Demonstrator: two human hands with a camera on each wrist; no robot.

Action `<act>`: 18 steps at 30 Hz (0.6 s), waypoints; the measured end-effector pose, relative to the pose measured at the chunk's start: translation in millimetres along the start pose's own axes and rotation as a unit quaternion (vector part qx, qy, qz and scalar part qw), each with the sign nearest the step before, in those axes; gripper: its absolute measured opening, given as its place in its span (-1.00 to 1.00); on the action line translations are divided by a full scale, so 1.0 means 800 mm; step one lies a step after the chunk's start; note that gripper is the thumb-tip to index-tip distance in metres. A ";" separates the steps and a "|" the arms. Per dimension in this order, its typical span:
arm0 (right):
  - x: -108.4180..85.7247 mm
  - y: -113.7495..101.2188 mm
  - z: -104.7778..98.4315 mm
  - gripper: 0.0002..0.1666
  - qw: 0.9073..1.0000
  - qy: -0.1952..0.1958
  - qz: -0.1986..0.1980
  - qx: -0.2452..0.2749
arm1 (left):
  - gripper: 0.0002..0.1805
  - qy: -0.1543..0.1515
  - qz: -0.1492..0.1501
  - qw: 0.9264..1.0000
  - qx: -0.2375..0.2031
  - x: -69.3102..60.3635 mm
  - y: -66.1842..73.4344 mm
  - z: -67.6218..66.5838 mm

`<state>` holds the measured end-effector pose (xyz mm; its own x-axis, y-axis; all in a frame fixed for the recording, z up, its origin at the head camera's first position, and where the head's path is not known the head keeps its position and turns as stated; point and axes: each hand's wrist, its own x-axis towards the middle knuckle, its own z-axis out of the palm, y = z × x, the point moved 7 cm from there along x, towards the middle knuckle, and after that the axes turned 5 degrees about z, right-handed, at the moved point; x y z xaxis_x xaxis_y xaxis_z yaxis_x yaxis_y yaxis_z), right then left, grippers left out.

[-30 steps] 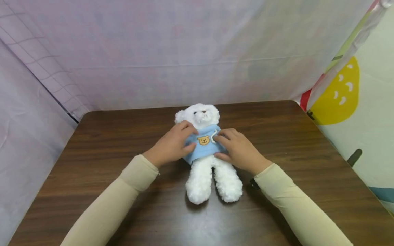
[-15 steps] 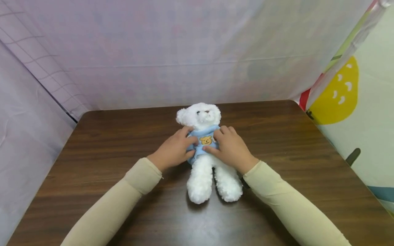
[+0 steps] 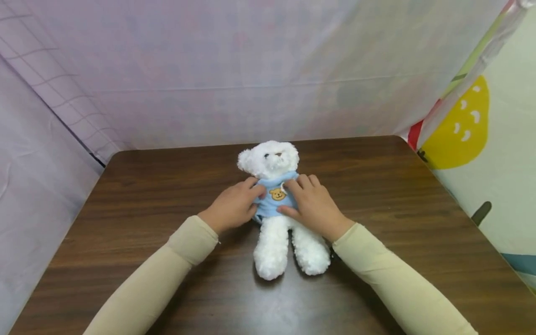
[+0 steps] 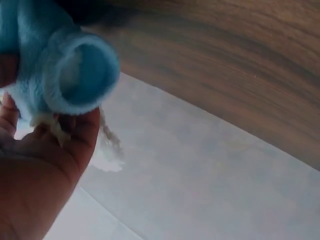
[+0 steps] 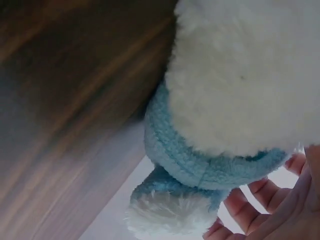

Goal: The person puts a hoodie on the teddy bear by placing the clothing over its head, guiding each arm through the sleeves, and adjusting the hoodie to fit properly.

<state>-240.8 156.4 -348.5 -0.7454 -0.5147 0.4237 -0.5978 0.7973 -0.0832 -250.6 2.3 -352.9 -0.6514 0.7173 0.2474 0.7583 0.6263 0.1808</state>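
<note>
A white teddy bear (image 3: 272,253) in a blue shirt (image 3: 272,208) lies on its back, legs toward me. The shirt front bears a brown bear-face patch and a small white mark beside it. My left hand (image 3: 232,204) grips the shirt on the bear's left side in the picture. In the left wrist view a sleeve cuff (image 4: 82,72) gapes, with some white inside, and the thumb lies over blue cloth. My right hand (image 3: 314,202) holds the shirt's other side, thumb on its front. A white paw (image 5: 170,212) pokes from a sleeve in the right wrist view.
The bear lies on a dark brown wooden table (image 3: 159,181). Pale cloth curtain (image 3: 209,70) hangs behind its far edge. At the right is a white cloth with a yellow printed shape (image 3: 460,130).
My right hand has moved inward and left over the shirt, covering more of the white mark. My left hand has shifted slightly down. The bear's head swayed right and came back.
</note>
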 end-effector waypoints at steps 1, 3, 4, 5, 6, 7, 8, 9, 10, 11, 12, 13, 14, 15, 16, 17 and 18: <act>-0.001 0.001 -0.001 -0.32 1.000 0.000 -0.004 0.002 | -0.81 0.008 0.002 1.000 0.012 0.002 0.001 0.000; -0.001 0.004 -0.002 -0.32 1.000 -0.002 -0.010 0.004 | -0.84 0.017 0.003 0.999 0.030 0.006 0.002 0.001; -0.001 0.004 -0.002 -0.31 1.000 -0.004 -0.011 0.004 | -0.84 0.020 0.005 0.999 0.036 0.007 0.002 0.002; -0.001 0.004 -0.001 -0.31 1.000 -0.005 -0.012 0.003 | -0.85 0.021 0.006 0.999 0.041 0.008 0.003 0.002; 0.000 0.005 -0.001 -0.32 1.000 -0.007 -0.012 0.004 | -0.86 0.019 0.003 0.999 0.043 0.009 0.002 0.002; 0.000 0.005 -0.001 -0.32 1.000 -0.009 -0.012 0.004 | -0.86 0.014 0.002 0.999 0.042 0.009 0.002 0.002; 0.000 0.006 -0.001 -0.33 1.000 -0.011 -0.012 0.005 | -0.87 0.009 0.000 0.999 0.035 0.009 0.001 0.002; 0.000 0.006 -0.001 -0.34 1.000 -0.013 -0.011 0.007 | -0.88 0.002 -0.001 1.000 0.022 0.008 0.000 0.001; 0.000 0.007 -0.001 -0.35 1.000 -0.016 -0.011 0.010 | -0.88 -0.005 -0.002 1.000 0.003 0.006 0.000 -0.001; 0.000 0.008 0.000 -0.36 1.000 -0.018 -0.011 0.012 | -0.86 -0.011 -0.002 1.000 -0.017 0.004 -0.001 -0.004; -0.001 0.008 0.000 -0.37 1.000 -0.019 -0.011 0.014 | -0.83 -0.016 -0.003 0.999 -0.038 0.000 -0.002 -0.007; -0.001 0.009 0.000 -0.38 1.000 -0.021 -0.011 0.017 | -0.79 -0.016 -0.003 0.998 -0.056 -0.005 -0.003 -0.011; -0.001 0.009 0.000 -0.38 1.000 -0.021 -0.011 0.020 | -0.74 -0.016 -0.006 0.998 -0.068 -0.010 -0.006 -0.015; -0.001 0.010 0.000 -0.39 0.999 -0.021 -0.012 0.023 | -0.71 -0.013 -0.011 0.997 -0.072 -0.015 -0.008 -0.020; -0.001 0.010 0.000 -0.40 0.999 -0.022 -0.011 0.026 | -0.69 -0.007 -0.018 0.997 -0.069 -0.020 -0.011 -0.025; -0.001 0.011 -0.001 -0.40 0.999 -0.023 -0.011 0.028 | -0.67 -0.001 -0.028 0.998 -0.058 -0.025 -0.015 -0.029; -0.001 0.011 -0.001 -0.41 0.999 -0.024 -0.010 0.030 | -0.68 0.003 -0.040 0.998 -0.043 -0.030 -0.019 -0.032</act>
<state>-245.5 163.9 -349.0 -0.7457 -0.5456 0.3826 -0.6279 0.7675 -0.1293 -245.8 -31.9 -336.9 -0.7102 0.6638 0.2347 0.7032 0.6527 0.2819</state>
